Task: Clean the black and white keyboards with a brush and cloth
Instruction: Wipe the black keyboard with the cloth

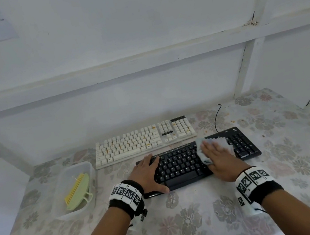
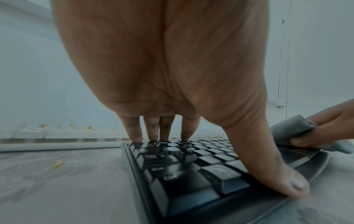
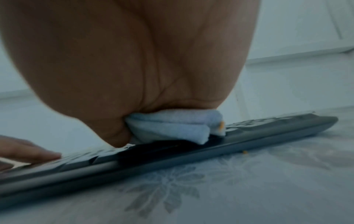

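Observation:
The black keyboard (image 1: 180, 166) lies at the table's middle, with the white keyboard (image 1: 143, 139) right behind it, speckled with yellow crumbs. My left hand (image 1: 148, 171) rests on the black keyboard's left end, fingertips (image 2: 184, 136) on the keys and thumb along the front edge. My right hand (image 1: 216, 154) lies flat over a pale folded cloth (image 1: 223, 141) on the keyboard's right half. In the left wrist view its thumb pinches the cloth (image 2: 291, 128). The right wrist view shows the cloth (image 3: 172, 127) squeezed under the palm. A green and yellow brush (image 1: 78, 190) lies in a clear tub.
The clear plastic tub (image 1: 60, 193) stands left of the keyboards. A black cable (image 1: 216, 119) curls behind the black keyboard. Small crumbs dot the flowered tablecloth (image 1: 185, 214) at the right. White walls and a ledge close the back and sides.

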